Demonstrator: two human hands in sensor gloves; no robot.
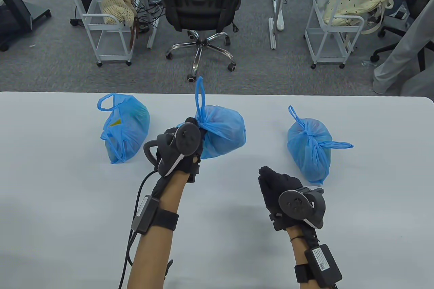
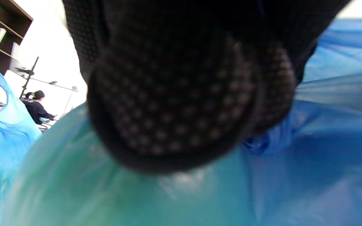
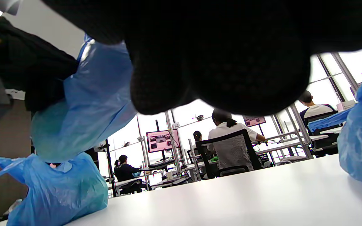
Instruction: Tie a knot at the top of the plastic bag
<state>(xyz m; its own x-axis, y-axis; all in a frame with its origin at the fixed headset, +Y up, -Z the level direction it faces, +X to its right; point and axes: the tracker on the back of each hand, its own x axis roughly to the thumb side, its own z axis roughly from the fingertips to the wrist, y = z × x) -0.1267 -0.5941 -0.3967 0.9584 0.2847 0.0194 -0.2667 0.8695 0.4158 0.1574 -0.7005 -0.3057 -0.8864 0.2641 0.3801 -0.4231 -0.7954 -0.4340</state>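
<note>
Three blue plastic bags are on the white table [image 1: 67, 201]. The left bag [image 1: 125, 128] has loose, untied handles. The middle bag [image 1: 225, 135] is knotted at its top, with one handle loop standing up. My left hand [image 1: 194, 125] grips it at the knot. In the right wrist view the middle bag [image 3: 86, 103] hangs off the table above the left bag [image 3: 58, 191]. In the left wrist view my fingers [image 2: 187, 94] press against the middle bag [image 2: 105, 188] beside the knot [image 2: 266, 141]. The right bag [image 1: 310, 145] is knotted. My right hand [image 1: 271, 177] is empty, apart from all three bags.
Beyond the table's far edge stand an office chair [image 1: 200, 7] and two white carts [image 1: 101, 28] [image 1: 334, 28]. The right bag also shows at the right edge of the right wrist view [image 3: 361, 135].
</note>
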